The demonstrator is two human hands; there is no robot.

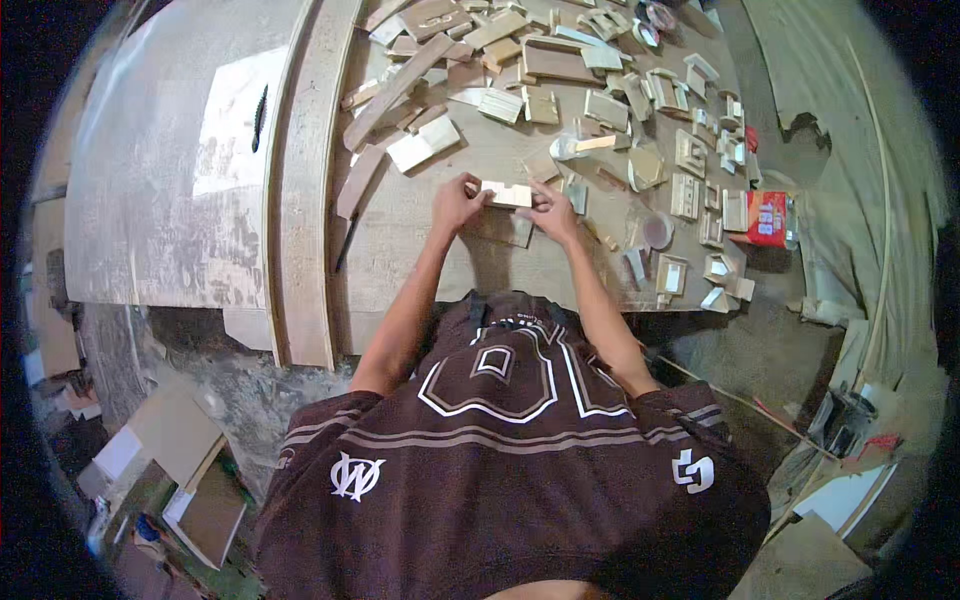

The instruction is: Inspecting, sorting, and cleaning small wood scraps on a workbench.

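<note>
My left hand (458, 204) and my right hand (554, 213) hold a small pale wooden block with a notched upper edge (508, 194) between them, over the near part of the wooden table. Fingers of each hand are closed on one end of it. A flat thin wooden piece (515, 233) lies just under and in front of it. Close to my right hand are a small greyish flat piece (575, 196) and a whitish container (565, 147) with a flat wooden stick (596, 143) across it. A pale flat board (424, 145) lies beyond my left hand.
Many loose wooden offcuts (492, 28) cover the far side of the table. Several small wooden assemblies (686, 195) stand at the right, by a red package (766, 218). A round translucent lid or dish (657, 230) sits nearer. Long wooden strips (312, 180) run along the left.
</note>
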